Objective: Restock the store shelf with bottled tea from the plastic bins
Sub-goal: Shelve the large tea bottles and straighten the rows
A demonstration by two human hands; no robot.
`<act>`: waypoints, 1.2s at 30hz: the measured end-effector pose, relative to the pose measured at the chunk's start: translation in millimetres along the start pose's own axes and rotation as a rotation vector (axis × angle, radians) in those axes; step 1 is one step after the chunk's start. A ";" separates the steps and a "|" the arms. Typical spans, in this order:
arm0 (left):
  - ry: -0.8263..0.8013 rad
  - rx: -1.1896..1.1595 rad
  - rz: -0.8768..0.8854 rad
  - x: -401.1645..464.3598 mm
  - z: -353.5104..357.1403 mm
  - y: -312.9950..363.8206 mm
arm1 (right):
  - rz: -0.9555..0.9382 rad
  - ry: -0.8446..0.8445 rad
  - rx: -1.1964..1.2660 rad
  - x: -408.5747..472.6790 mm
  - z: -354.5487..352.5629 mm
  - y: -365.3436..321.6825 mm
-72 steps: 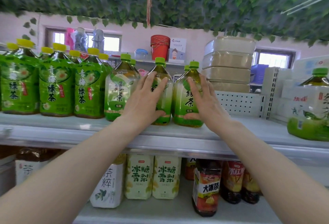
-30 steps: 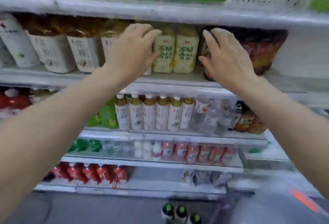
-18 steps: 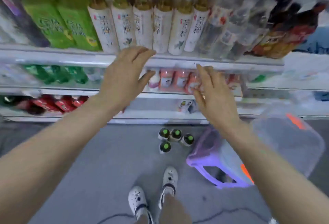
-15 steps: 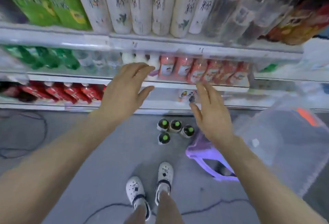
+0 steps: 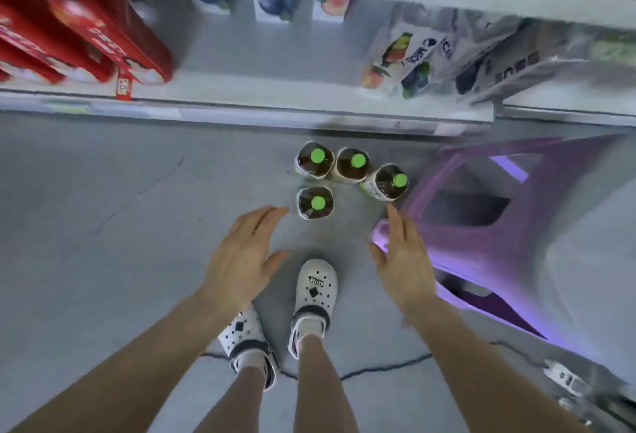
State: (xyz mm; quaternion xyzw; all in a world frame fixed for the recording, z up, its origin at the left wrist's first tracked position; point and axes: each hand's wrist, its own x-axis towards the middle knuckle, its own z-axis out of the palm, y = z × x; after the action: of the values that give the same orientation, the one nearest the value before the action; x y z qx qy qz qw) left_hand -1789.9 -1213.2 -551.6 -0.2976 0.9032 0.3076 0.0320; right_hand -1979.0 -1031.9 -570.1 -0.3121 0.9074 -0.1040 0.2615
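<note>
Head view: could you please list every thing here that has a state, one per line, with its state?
Four tea bottles: upright on the floor, green caps on, none held.
Left hand: open, fingers straight, holds nothing.
Right hand: open, holds nothing.
Purple bin: on the floor, right of the bottles; contents cannot be told.
Red packs: on the lowest shelf, blurred.
White shoes: worn, flat on the floor.
</note>
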 end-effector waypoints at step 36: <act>-0.265 -0.354 -0.401 123.4 180.9 -73.8 | 0.632 0.402 0.764 147.0 161.2 98.2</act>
State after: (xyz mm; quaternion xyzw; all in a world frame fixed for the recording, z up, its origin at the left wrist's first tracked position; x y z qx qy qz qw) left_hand -1872.7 -1219.8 -767.2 -0.4282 0.7469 0.4838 0.1573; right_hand -2040.6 -1050.4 -800.6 0.1200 0.8869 -0.4008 0.1961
